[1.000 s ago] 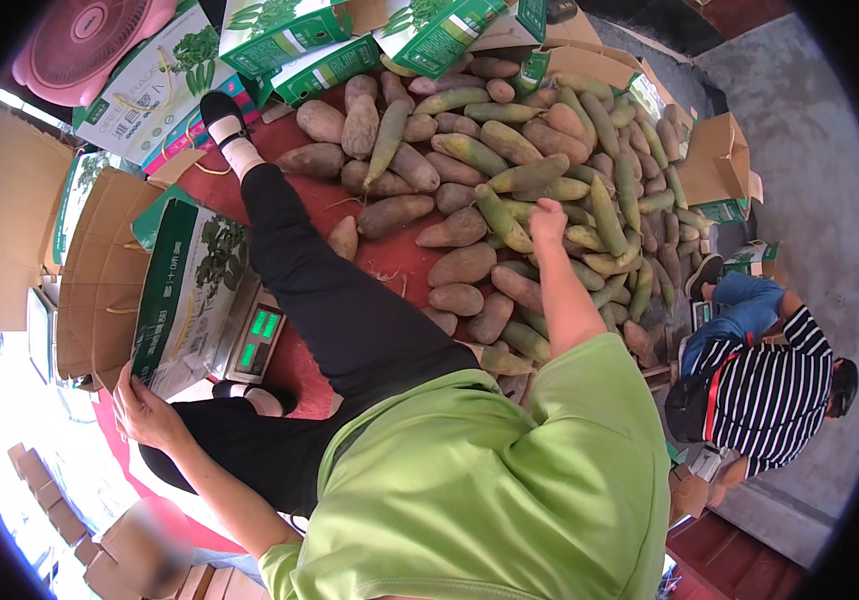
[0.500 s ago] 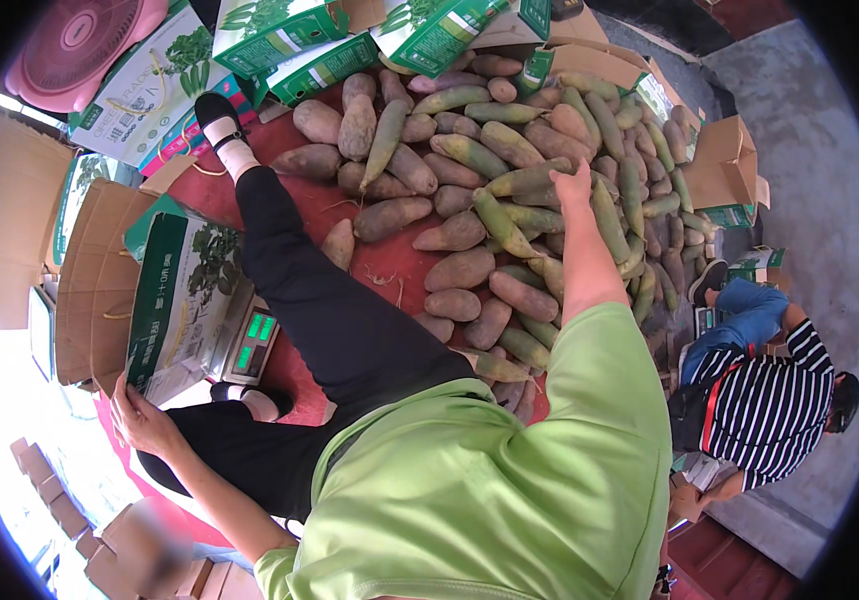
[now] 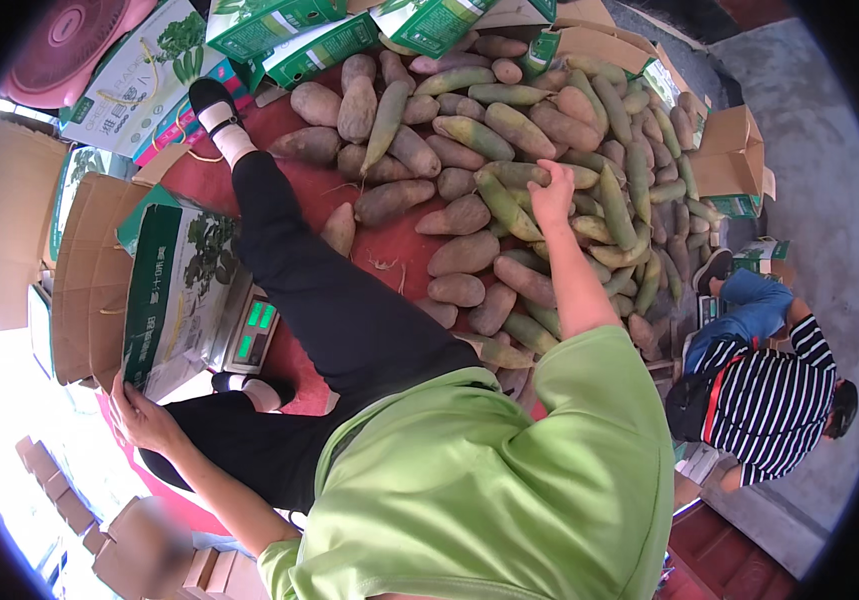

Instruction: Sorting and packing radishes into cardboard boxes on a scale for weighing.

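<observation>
At eight o'clock my left hand [image 3: 149,420] pinches the near edge of the open carton [image 3: 174,300], probably steadying it by the scale [image 3: 254,335] at nine. Toward one o'clock, my right hand [image 3: 552,198] curls over a green radish [image 3: 511,174] on the heap [image 3: 461,216] (loosely piled, so ends poke out handily); whether its fingers grip, I cannot tell.

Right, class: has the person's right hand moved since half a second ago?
Yes: the right hand has shifted left and slightly back toward the body, judged against the scale.
</observation>
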A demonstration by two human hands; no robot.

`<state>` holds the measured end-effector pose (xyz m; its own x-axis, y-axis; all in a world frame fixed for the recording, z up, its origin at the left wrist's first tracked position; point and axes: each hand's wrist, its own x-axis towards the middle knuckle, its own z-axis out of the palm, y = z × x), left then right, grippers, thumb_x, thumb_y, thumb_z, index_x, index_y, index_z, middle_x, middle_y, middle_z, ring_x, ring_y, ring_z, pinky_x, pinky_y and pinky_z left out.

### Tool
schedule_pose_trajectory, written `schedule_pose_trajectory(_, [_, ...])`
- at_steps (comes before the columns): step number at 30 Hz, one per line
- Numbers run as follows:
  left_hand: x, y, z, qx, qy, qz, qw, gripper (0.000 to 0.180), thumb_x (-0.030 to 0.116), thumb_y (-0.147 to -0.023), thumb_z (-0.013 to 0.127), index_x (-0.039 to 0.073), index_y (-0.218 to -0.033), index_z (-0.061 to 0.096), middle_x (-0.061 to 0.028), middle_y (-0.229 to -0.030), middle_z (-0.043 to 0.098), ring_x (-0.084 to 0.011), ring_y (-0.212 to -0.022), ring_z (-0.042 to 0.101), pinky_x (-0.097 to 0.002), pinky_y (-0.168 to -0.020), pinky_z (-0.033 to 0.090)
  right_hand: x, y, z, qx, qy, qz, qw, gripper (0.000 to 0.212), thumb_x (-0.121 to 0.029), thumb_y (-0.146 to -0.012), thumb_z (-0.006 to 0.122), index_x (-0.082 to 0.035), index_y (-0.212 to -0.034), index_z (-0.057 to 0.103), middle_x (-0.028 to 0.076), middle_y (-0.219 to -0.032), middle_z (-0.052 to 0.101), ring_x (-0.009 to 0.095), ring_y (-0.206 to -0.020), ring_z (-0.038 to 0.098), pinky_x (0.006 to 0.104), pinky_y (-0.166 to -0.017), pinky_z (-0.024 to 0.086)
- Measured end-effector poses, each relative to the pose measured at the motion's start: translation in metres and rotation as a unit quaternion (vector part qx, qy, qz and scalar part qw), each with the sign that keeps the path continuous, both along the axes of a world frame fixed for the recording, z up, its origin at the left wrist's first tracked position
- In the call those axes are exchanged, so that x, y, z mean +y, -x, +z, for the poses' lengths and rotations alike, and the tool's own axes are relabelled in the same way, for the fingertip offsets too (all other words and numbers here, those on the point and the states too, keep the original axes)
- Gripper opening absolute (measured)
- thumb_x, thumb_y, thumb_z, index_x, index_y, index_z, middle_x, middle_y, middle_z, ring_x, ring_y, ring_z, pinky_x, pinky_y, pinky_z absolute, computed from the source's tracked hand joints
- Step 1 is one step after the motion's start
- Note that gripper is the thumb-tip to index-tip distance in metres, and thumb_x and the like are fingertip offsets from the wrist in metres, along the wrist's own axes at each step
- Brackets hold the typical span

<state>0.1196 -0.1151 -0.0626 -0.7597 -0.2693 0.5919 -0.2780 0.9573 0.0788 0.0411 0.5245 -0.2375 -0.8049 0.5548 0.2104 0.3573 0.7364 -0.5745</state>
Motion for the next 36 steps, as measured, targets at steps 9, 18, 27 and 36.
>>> schedule_pose_trajectory(9, [-0.004,-0.007,0.005,0.003,0.014,-0.007,1.000,0.018,0.006,-0.086,0.057,0.008,-0.101,0.066,-0.0085,-0.092,0.067,-0.0254,-0.083,0.063,-0.0357,-0.076,0.048,-0.055,0.004,0.013,0.008,-0.083,0.053,0.995,0.058,-0.003,-0.062,0.076,-0.012,-0.114,0.053,0.012,-0.111,0.052,0.033,-0.107,0.047,0.0425,-0.091,0.040])
schedule_pose_trajectory(18, [0.008,0.000,0.006,0.001,-0.027,0.017,0.999,0.018,0.012,-0.084,0.058,0.019,-0.097,0.067,0.0025,-0.095,0.066,-0.0183,-0.093,0.060,-0.0334,-0.084,0.038,-0.025,0.006,0.000,-0.057,-0.159,0.078,0.983,0.052,-0.009,-0.063,0.078,-0.011,-0.111,0.057,0.013,-0.113,0.053,0.033,-0.108,0.048,0.0441,-0.093,0.037])
schedule_pose_trajectory(27, [0.012,0.001,0.015,-0.008,-0.024,0.015,1.000,0.018,0.012,-0.085,0.056,0.019,-0.098,0.066,0.0019,-0.093,0.065,-0.0182,-0.091,0.059,-0.0342,-0.085,0.037,-0.017,0.008,0.010,-0.084,-0.146,0.040,0.985,0.053,-0.010,-0.063,0.078,-0.010,-0.113,0.058,0.015,-0.112,0.056,0.035,-0.108,0.049,0.0434,-0.093,0.039])
schedule_pose_trajectory(36, [0.008,-0.003,0.014,-0.005,-0.024,0.016,1.000,0.019,0.011,-0.085,0.056,0.018,-0.098,0.067,0.0012,-0.092,0.065,-0.0192,-0.091,0.059,-0.0348,-0.084,0.038,-0.034,0.020,0.094,0.078,-0.072,0.050,0.993,0.060,-0.011,-0.067,0.076,-0.005,-0.122,0.051,0.016,-0.117,0.056,0.034,-0.108,0.050,0.0407,-0.096,0.038])
